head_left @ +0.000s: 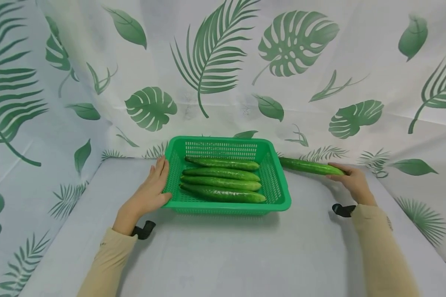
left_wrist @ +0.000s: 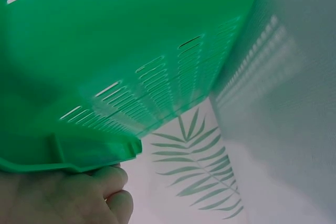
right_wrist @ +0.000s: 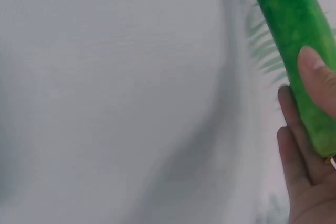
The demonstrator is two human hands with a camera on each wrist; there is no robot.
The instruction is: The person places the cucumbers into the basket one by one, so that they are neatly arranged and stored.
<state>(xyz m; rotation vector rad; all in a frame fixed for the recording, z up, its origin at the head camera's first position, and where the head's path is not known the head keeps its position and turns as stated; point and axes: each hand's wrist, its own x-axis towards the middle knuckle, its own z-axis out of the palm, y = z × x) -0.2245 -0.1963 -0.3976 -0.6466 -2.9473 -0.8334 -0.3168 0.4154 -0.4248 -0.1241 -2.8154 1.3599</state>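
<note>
A green plastic basket (head_left: 223, 205) with slotted walls stands on the white surface, and several cucumbers (head_left: 223, 182) lie side by side in it. My left hand (head_left: 148, 194) rests against the basket's left rim, fingers extended along it and thumb at the near corner. In the left wrist view, the fingers (left_wrist: 113, 182) touch the outside of the rim. To the basket's right, my right hand (head_left: 351, 179) holds another cucumber (head_left: 308, 166) by its right end. The right wrist view shows the thumb (right_wrist: 317, 80) on one side of this cucumber and fingers on the other.
A white cloth with green leaf prints (head_left: 223, 62) hangs behind the basket and at both sides. Black wrist-worn pieces (head_left: 145, 230) show beside both wrists. The white tabletop (head_left: 230, 255) extends in front of the basket.
</note>
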